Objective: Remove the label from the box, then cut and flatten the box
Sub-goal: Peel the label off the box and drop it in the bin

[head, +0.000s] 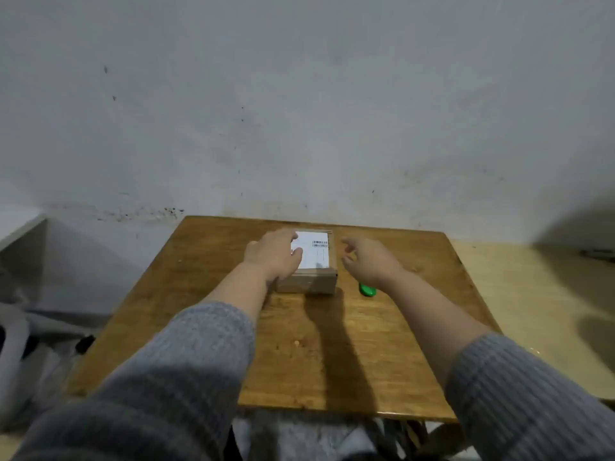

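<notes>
A small brown cardboard box [307,282] stands at the far middle of the wooden table [299,354]. A white label [314,252] with a barcode covers its top. My left hand [273,252] lies flat on the box's left side, fingers resting on the label's left edge. Just to the right of the box my right hand [367,259] hovers with its fingers apart, empty and not touching the box. A green-handled cutter [367,290] lies on the table, partly hidden under my right wrist.
A grey wall rises right behind the table's far edge. A pale wooden surface [532,294] adjoins the table on the right. Grey bags or cloth [30,331] lie on the floor to the left.
</notes>
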`<state>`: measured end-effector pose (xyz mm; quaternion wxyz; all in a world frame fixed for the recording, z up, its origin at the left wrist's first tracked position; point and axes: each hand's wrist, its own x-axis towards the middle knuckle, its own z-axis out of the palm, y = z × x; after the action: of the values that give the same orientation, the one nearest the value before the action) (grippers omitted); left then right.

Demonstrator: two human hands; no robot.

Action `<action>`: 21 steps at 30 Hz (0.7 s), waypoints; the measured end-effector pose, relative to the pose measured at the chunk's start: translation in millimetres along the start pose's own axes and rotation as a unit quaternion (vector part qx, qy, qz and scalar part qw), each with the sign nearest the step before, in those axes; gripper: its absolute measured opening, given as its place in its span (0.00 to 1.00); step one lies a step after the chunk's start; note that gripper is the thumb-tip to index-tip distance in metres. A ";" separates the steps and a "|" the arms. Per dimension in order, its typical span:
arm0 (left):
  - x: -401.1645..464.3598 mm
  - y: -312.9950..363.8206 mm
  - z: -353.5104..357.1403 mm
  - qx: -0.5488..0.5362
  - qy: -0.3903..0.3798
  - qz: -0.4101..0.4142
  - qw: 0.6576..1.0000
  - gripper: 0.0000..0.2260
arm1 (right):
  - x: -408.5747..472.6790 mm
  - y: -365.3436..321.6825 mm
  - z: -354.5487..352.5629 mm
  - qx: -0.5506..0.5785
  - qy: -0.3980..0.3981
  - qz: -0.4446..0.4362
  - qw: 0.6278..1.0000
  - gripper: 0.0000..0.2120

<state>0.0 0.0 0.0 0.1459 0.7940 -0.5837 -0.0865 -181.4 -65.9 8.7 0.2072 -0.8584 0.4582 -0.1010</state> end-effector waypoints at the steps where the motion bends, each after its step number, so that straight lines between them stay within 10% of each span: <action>1: 3.7 -1.7 3.3 0.003 -0.019 -0.009 1.000 0.20 | 5.2 1.2 4.4 0.004 -0.004 0.011 1.000 0.21; 21: 100.5 -66.7 102.9 -0.037 -0.089 0.033 0.995 0.33 | 163.1 37.5 90.0 0.074 0.094 0.119 0.986 0.07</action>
<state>59.0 -90.8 -115.9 0.1255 0.7576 -0.6167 -0.1731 -85.4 -195.9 -91.2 0.2366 -0.7670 0.5656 -0.1892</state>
